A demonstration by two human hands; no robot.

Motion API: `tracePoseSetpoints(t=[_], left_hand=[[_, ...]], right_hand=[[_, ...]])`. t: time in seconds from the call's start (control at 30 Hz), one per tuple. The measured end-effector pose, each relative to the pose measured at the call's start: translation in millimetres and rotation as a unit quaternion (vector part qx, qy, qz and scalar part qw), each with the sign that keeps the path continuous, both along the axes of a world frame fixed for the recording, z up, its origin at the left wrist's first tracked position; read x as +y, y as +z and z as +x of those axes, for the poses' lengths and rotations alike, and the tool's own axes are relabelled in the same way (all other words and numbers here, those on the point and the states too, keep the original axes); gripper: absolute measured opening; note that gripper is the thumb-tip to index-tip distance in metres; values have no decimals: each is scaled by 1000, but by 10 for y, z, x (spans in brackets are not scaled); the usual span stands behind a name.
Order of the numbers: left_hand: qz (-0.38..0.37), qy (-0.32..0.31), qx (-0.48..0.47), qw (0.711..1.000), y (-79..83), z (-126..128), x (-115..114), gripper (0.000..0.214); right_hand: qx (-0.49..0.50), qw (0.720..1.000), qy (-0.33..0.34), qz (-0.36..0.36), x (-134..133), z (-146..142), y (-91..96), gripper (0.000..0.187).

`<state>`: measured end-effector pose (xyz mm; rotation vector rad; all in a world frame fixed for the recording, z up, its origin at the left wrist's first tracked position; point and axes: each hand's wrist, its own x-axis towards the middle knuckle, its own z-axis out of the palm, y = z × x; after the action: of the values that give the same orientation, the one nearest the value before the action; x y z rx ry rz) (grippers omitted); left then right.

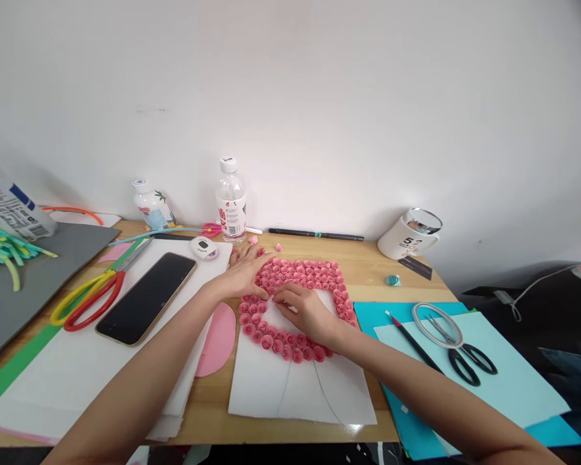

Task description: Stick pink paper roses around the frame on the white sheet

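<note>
A white sheet (295, 387) lies on the wooden desk with a ring of small pink paper roses (314, 274) stuck along a drawn outline. My left hand (244, 271) rests flat, fingers stretched out, on the sheet's upper left corner beside the roses. My right hand (307, 310) sits inside the ring, fingers curled down and pinched together on the paper by the roses at the upper left; what it pinches is hidden. A few loose pink roses (253, 240) lie behind the sheet.
Left: a black phone (148, 297), red-and-yellow scissors (90, 300), a pink paper disc (220, 339), white sheets. Behind: two bottles (231, 200), a black pen (314, 234), a white mug (409, 236). Right: blue papers (513, 387), black scissors (452, 339), a pencil (411, 339).
</note>
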<state>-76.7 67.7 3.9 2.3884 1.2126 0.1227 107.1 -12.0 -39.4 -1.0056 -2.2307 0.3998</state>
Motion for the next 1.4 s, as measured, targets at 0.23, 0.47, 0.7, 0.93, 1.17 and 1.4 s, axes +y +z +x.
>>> tracePoseSetpoints(t=[0.23, 0.47, 0.7, 0.93, 1.17, 1.4], left_hand=[[1, -11, 18, 1000, 55, 12, -32, 84], [-7, -10, 6, 1000, 21, -2, -28, 83], [-39, -11, -52, 998, 32, -36, 16, 82], [-28, -39, 5, 999, -12, -33, -8, 98], [-25, -30, 20, 999, -24, -16, -37, 108], [-35, -25, 22, 999, -84, -29, -13, 112]], right_hand=[[-46, 998, -33, 22, 35, -77, -70, 18], [-54, 996, -49, -58, 35, -107, -30, 20], [-151, 986, -23, 59, 33, -84, -12, 25], [-150, 988, -9, 31, 48, -70, 23, 23], [-32, 989, -146, -11, 585, 95, 227, 20], [-150, 966, -197, -75, 1282, 40, 93, 24]])
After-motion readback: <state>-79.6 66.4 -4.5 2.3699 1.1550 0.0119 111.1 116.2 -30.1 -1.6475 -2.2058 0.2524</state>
